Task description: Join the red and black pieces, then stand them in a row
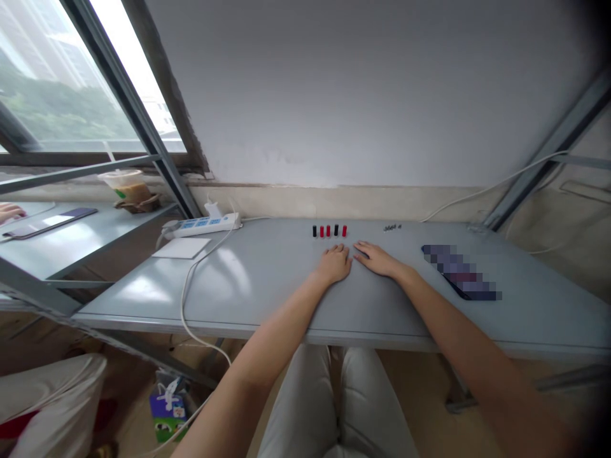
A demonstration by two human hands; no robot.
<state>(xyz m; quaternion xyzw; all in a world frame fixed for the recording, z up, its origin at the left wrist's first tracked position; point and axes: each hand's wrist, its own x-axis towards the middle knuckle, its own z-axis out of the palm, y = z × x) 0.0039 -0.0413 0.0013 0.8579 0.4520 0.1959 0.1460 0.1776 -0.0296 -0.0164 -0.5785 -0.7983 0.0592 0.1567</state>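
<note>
My left hand (335, 263) lies palm down on the grey table (267, 286), its fingers stretched out and holding nothing. Beside it, a small gap away, my right hand (378, 258) also rests flat with its fingers apart. Just beyond my left fingertips, several small red and black cylinders stand upright in a row, among them a black cylinder (314, 231) at the left end and a red cylinder (344, 231) at the right end. Farther right, past my right hand, is a little group of small dark metallic pieces (392, 227), too small to name.
A dark flat object (461, 273), partly pixelated, lies to the right. At the left are a white power strip (205, 224), a white flat square (182, 248) and a cable (184, 289) hanging over the front edge. A neighbouring table holds a drink cup (131, 187); another person's hand (10, 212) is there.
</note>
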